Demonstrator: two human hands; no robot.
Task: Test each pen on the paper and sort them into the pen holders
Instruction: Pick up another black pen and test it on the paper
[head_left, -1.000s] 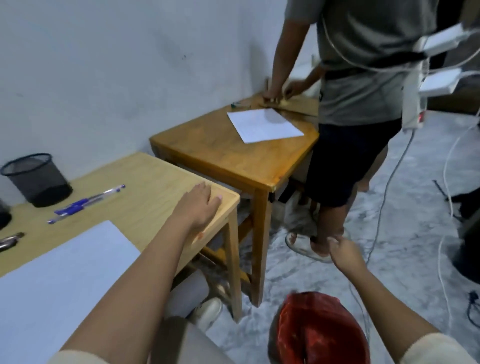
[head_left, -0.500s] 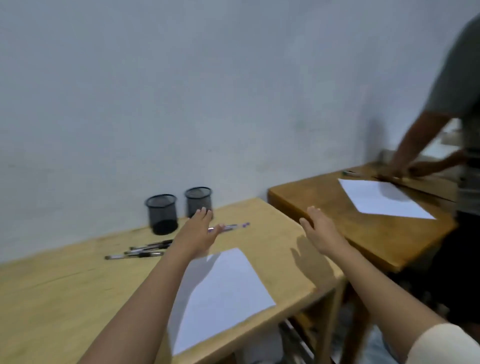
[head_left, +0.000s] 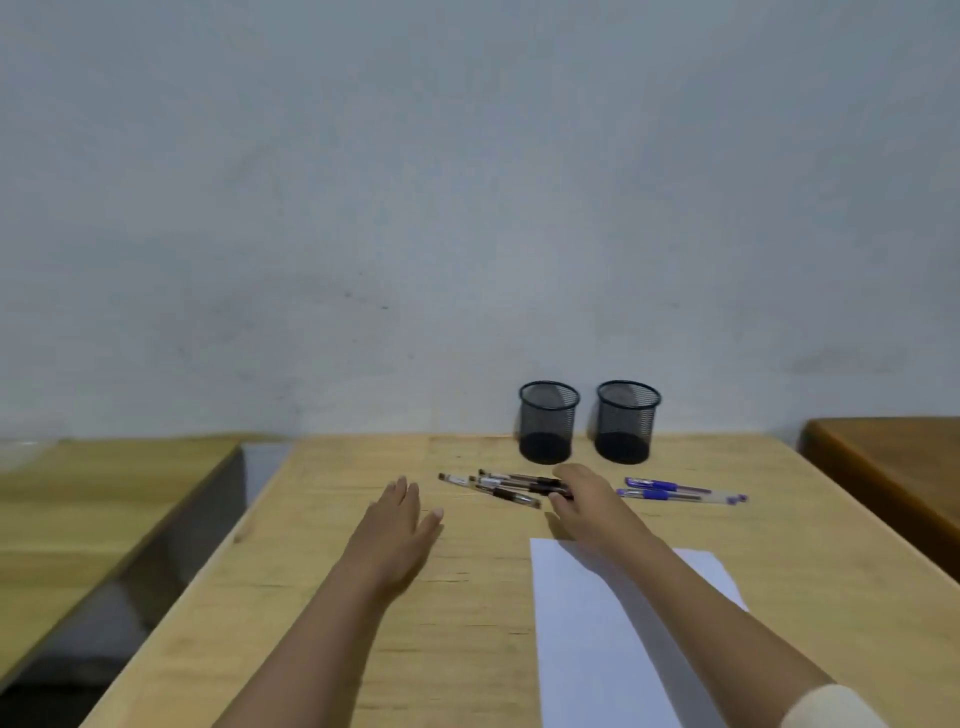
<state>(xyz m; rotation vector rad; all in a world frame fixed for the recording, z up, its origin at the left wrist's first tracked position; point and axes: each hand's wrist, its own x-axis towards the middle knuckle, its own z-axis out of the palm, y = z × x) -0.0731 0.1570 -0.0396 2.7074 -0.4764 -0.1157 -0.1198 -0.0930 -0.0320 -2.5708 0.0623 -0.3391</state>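
the black pens lie bunched on the desk, just in front of the left pen holder. the right hand rests on the bunch's right end, its grip curled over the barrels; whether it pinches one i cannot tell. the blue pens lie in front of the right pen holder. the paper sits nearer the person than the holders. the left hand lies flat, fingers spread, left of the bunch. a sweeping grab could scatter the overlapping pens or lift two together.
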